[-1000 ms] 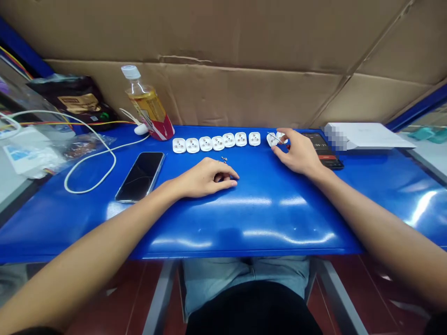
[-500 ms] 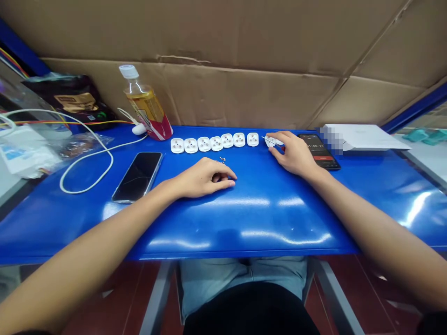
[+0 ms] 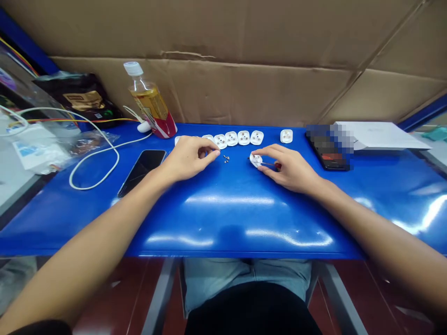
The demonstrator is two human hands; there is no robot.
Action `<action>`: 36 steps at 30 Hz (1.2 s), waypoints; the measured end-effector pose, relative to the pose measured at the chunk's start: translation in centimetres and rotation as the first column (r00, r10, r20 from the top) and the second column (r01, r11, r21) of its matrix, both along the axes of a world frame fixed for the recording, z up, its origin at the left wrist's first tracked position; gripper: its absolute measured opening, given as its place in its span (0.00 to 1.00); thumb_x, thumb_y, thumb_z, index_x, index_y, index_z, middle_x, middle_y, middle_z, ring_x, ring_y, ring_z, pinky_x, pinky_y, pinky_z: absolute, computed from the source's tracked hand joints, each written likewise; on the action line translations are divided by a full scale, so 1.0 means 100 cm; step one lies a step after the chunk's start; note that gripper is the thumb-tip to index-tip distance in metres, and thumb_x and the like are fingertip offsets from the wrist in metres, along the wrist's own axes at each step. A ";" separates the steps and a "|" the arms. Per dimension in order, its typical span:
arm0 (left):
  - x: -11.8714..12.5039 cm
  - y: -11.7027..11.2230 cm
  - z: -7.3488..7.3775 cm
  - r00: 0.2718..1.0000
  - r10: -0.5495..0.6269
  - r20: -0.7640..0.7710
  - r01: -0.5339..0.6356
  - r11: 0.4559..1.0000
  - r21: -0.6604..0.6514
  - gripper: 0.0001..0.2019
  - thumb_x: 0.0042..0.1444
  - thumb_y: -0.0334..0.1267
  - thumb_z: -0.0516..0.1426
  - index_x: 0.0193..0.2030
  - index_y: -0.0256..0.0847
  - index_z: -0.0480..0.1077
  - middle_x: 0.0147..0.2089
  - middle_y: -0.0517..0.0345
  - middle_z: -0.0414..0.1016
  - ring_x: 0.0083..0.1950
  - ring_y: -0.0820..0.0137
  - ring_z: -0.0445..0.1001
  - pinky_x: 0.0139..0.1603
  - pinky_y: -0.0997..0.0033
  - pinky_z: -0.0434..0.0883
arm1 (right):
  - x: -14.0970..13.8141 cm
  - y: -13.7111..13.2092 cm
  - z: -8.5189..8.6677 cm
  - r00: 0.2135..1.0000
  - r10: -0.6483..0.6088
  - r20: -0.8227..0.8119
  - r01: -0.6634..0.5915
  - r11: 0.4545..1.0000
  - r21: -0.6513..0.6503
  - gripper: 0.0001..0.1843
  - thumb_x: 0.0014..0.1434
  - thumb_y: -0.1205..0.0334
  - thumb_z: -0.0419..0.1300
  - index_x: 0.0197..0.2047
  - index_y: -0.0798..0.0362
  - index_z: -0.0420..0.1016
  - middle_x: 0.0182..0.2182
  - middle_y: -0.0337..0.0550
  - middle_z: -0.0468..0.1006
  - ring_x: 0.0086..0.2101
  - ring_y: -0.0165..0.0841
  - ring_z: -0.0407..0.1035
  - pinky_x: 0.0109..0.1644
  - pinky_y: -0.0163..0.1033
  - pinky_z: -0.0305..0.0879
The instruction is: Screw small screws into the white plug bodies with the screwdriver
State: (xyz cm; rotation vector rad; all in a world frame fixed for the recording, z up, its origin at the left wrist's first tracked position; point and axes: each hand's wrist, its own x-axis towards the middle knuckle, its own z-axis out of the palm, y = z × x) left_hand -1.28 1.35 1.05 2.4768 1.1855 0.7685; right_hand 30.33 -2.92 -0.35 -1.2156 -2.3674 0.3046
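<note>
My right hand [image 3: 291,170] grips a small white plug housing [image 3: 255,159] between thumb and fingertips, just above the blue table. A thin metal shaft crosses the housing, and a red handle [image 3: 278,165] shows under the fingers; it looks like a screwdriver tucked into the same hand. My left hand [image 3: 190,158] has thumb and index fingertips pinched together; what they hold, if anything, is too small to see. Right beside those fingertips lie several small screws [image 3: 226,159]. Behind, a row of white plug housings [image 3: 231,138] with metal contacts stands along the table's back, partly covered by my left hand.
One more white housing [image 3: 287,136] sits apart at the right. Left are a phone [image 3: 141,172], a white cable [image 3: 91,188], a tilted drink bottle [image 3: 153,109] and a dark bag [image 3: 82,100]. Another phone [image 3: 326,151] and a white box [image 3: 377,135] occupy the right. Cardboard [image 3: 251,88] walls the back.
My right hand has come left and nearer, bringing a white housing away from the right end of the row. My left hand has moved up and left, its fingertips now pinched beside the screws.
</note>
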 end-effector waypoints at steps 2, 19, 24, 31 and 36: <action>-0.001 0.001 -0.001 1.000 0.016 -0.003 -0.016 1.000 0.007 0.14 0.65 0.44 0.60 0.47 0.38 0.83 0.40 0.53 0.84 0.36 0.66 0.77 0.41 0.68 0.69 | -0.013 -0.009 0.000 0.998 0.065 -0.019 -0.066 0.997 -0.036 0.20 0.71 0.57 0.58 0.64 0.45 0.74 0.58 0.47 0.79 0.54 0.43 0.76 0.54 0.47 0.75; 0.005 -0.012 0.023 0.978 -0.066 -0.200 0.011 0.965 -0.262 0.23 0.61 0.61 0.62 0.34 0.40 0.76 0.27 0.59 0.73 0.28 0.71 0.66 0.29 0.72 0.61 | -0.008 -0.016 0.009 0.991 0.110 -0.081 -0.111 0.994 -0.016 0.16 0.73 0.63 0.48 0.56 0.51 0.74 0.51 0.53 0.76 0.50 0.43 0.74 0.56 0.48 0.72; 0.015 -0.024 0.026 0.952 -0.189 -0.241 0.113 0.948 -0.296 0.26 0.52 0.64 0.68 0.43 0.42 0.77 0.34 0.58 0.76 0.33 0.68 0.70 0.32 0.71 0.65 | -0.008 -0.010 0.005 0.993 0.042 -0.110 -0.045 0.999 -0.022 0.10 0.70 0.60 0.58 0.49 0.50 0.80 0.45 0.46 0.85 0.40 0.39 0.78 0.47 0.44 0.72; 0.011 -0.022 0.026 0.950 -0.226 -0.215 0.156 0.941 -0.301 0.21 0.56 0.58 0.66 0.47 0.43 0.81 0.34 0.59 0.78 0.34 0.68 0.74 0.34 0.72 0.67 | -0.010 -0.012 0.002 0.998 0.041 -0.042 -0.043 0.997 -0.058 0.11 0.70 0.53 0.62 0.49 0.48 0.82 0.39 0.43 0.86 0.37 0.38 0.79 0.42 0.41 0.70; 0.004 -0.016 0.026 0.947 -0.235 -0.217 0.163 0.939 -0.303 0.24 0.57 0.58 0.66 0.52 0.44 0.82 0.35 0.58 0.79 0.35 0.68 0.75 0.34 0.72 0.67 | -0.013 -0.010 0.000 0.999 0.041 -0.029 -0.042 0.998 -0.054 0.11 0.70 0.54 0.62 0.49 0.49 0.81 0.43 0.44 0.86 0.38 0.39 0.78 0.42 0.41 0.70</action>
